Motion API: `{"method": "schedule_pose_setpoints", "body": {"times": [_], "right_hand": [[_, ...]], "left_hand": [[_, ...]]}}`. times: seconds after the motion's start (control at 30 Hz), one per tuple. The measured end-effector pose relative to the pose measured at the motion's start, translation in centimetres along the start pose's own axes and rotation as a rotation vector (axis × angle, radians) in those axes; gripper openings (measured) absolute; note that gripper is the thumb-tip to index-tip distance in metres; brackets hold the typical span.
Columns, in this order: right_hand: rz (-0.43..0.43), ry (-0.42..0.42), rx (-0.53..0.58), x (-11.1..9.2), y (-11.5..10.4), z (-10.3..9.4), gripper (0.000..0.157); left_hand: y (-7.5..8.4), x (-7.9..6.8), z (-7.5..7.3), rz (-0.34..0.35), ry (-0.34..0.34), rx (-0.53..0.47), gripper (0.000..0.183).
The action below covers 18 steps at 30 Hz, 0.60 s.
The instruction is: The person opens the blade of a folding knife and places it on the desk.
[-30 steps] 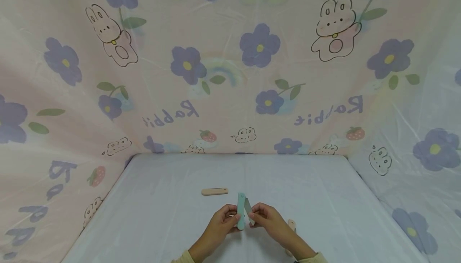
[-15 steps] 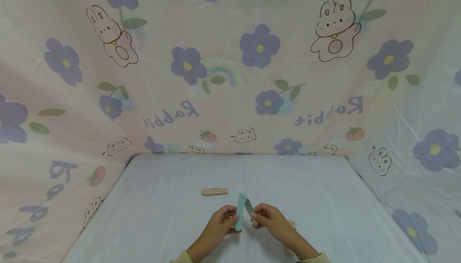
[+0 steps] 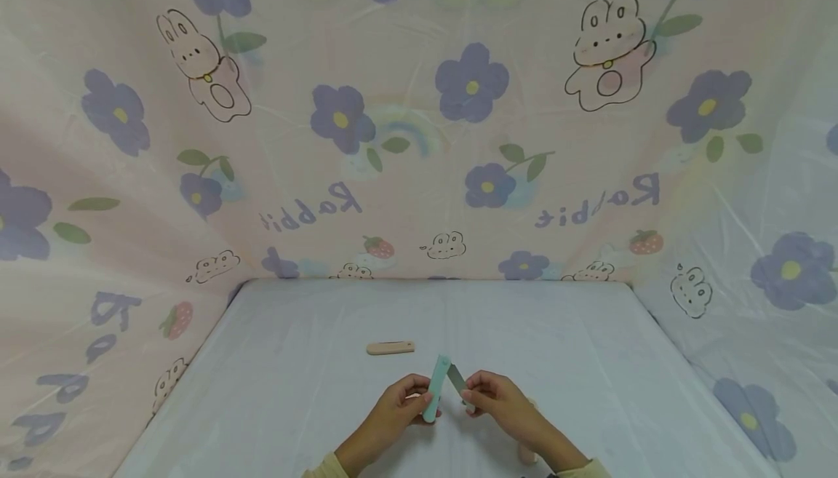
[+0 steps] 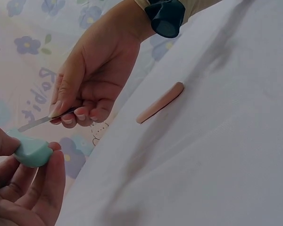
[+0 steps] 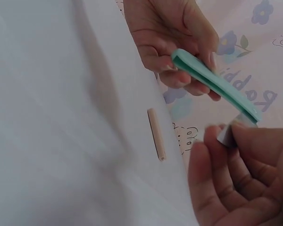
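Flower-and-rabbit sheeting (image 3: 406,49) is hung around a white tabletop (image 3: 569,340). Leftmost, a beige folded knife (image 3: 390,348) is left lying flat, unmoved. Next, by the left hand (image 3: 401,401), a turquoise handle (image 3: 438,383) is gripped, tilted now further from upright than a second ago. Its metal blade (image 3: 457,378), swung wider from the handle than before, is pinched by the right hand (image 3: 495,398) above the tabletop. Rightmost, a second beige piece (image 3: 527,453) is partly hidden, its far end covered more now.
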State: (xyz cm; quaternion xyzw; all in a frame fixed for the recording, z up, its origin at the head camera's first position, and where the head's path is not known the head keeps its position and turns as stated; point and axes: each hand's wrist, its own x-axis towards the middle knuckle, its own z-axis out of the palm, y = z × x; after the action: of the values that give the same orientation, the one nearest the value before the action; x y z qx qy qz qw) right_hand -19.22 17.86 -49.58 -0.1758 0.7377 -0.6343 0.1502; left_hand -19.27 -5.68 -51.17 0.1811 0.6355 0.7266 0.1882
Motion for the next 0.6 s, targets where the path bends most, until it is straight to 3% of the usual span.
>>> {"method": "schedule_pose_setpoints", "body": {"times": [0.27,0.6], "right_hand": [[0.018,-0.018,-0.058,-0.4,-0.5,-0.7,0.025],[0.009,-0.066,-0.083,-0.8,-0.6,-1.2,0.025]], "left_hand": [[0.1,-0.2,-0.6,0.009,-0.035,0.034,0.030],[0.6,-0.6,-1.2,-0.040,-0.045,0.074,0.030]]}}
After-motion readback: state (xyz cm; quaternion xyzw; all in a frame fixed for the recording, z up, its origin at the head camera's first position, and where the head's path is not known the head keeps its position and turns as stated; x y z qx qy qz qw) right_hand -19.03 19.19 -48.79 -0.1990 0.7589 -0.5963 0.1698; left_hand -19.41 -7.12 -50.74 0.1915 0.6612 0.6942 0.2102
